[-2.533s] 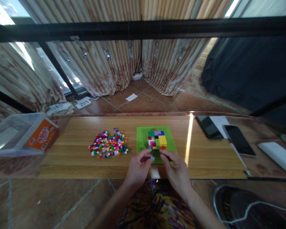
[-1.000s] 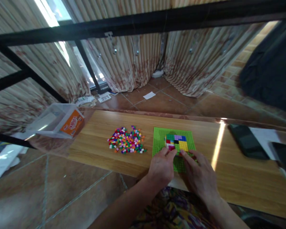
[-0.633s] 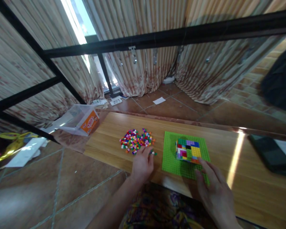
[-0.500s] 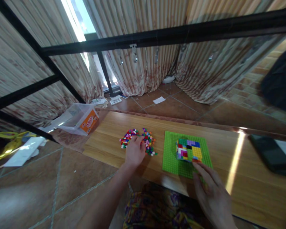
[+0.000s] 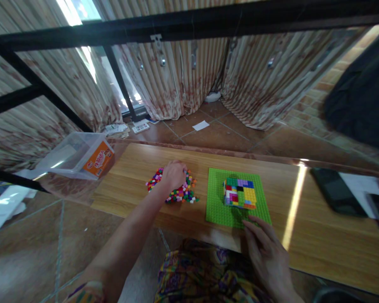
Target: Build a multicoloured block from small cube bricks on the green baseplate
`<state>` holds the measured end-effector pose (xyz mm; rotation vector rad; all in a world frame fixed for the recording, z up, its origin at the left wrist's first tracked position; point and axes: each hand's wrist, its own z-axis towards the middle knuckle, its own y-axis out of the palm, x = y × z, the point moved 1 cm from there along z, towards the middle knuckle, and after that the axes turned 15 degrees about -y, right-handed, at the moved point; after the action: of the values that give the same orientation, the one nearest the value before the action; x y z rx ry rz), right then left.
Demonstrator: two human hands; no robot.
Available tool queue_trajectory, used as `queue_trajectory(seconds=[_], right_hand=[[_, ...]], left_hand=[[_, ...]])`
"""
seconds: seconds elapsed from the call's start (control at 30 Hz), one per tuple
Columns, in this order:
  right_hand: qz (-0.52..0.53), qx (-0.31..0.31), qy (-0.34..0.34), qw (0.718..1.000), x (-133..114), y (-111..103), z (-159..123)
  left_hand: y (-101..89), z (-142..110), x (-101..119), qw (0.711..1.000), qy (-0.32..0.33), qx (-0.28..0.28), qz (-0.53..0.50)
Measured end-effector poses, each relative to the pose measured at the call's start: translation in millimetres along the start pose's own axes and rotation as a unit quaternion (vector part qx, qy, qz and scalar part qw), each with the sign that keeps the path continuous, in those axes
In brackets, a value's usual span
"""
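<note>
A loose pile of small multicoloured building bricks (image 5: 180,195) lies on the wooden table. My left hand (image 5: 173,175) reaches into its far side, fingers bent down among the bricks; the fingertips are hidden, so whether they hold a brick cannot be seen. To the right lies a green studded baseplate (image 5: 215,206). On it stands a low block built of bricks (image 5: 240,192), with yellow, blue, red, white and green on top. My right hand (image 5: 267,252) rests at the baseplate's near right edge, fingers stretched out, apart from the built block.
A clear plastic box (image 5: 78,158) with an orange label sits beyond the table's left end. A dark tablet-like device (image 5: 336,191) and white paper (image 5: 356,189) lie to the right on the wooden table (image 5: 316,244). A black metal bar (image 5: 189,26) crosses above.
My left hand has shifted to the far side of the pile, fingers bent down. My right fingers have drawn back from the built block's near corner to the baseplate's edge. The view has shifted slightly.
</note>
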<state>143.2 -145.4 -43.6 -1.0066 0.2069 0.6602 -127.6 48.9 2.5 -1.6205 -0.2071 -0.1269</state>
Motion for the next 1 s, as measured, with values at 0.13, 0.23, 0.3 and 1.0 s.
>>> queue_trajectory(seconds=[0.13,0.23,0.3,1.0], right_hand=[[0.018,0.007,0.025,1.000,0,1,3],[0.036,0.027,0.038,0.998,-2,1,5],[0.050,0.038,0.046,0.997,-4,0,7],[0.319,0.103,0.202,0.920,-20,-18,36]], left_hand=[[-0.1,-2,-1,1.000,0.017,-0.007,0.002],[1.2,-5,-3,0.999,0.030,0.007,0.012],[-0.4,-8,-5,0.999,0.044,0.024,0.019],[32.6,-137,120,0.797,0.017,-0.201,-0.569]])
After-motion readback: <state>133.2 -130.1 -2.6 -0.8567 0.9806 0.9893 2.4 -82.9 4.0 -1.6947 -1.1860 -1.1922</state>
